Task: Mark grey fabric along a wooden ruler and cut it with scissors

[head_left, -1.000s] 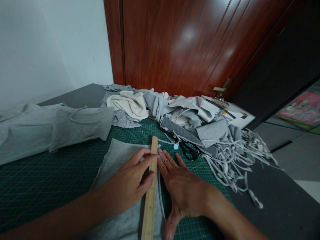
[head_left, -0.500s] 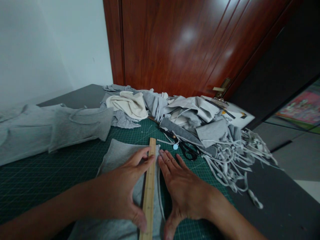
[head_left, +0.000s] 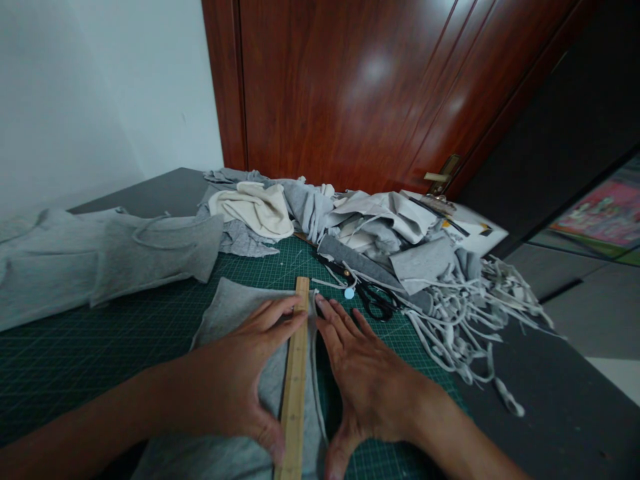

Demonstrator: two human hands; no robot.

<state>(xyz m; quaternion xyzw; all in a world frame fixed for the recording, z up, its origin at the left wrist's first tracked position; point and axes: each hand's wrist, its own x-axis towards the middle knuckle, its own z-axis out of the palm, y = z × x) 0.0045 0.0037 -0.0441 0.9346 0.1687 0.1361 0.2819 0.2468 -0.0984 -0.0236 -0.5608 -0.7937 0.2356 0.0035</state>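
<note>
A wooden ruler [head_left: 295,373] lies lengthwise on a piece of grey fabric [head_left: 233,303], near the fabric's right edge. My left hand [head_left: 235,380] is spread over the fabric, its fingertips and thumb touching the ruler's left side. Flat beside the fabric's right edge, my right hand [head_left: 367,380] has its fingers stretched out, fingertips at the edge's far end and thumb low near the same edge. Both rest above a green cutting mat [head_left: 120,360].
Black scissors [head_left: 377,303] lie beyond my right hand, near a small blue disc [head_left: 349,293]. Fabric scraps [head_left: 310,207] and grey cord strips [head_left: 465,333] heap at the back and right. Folded grey fabric [head_left: 150,257] lies at the left, a wooden door [head_left: 340,87] behind.
The ruler's near end and my left thumb have shifted slightly to the left. My right hand stays beside the fabric's edge, nearly unchanged.
</note>
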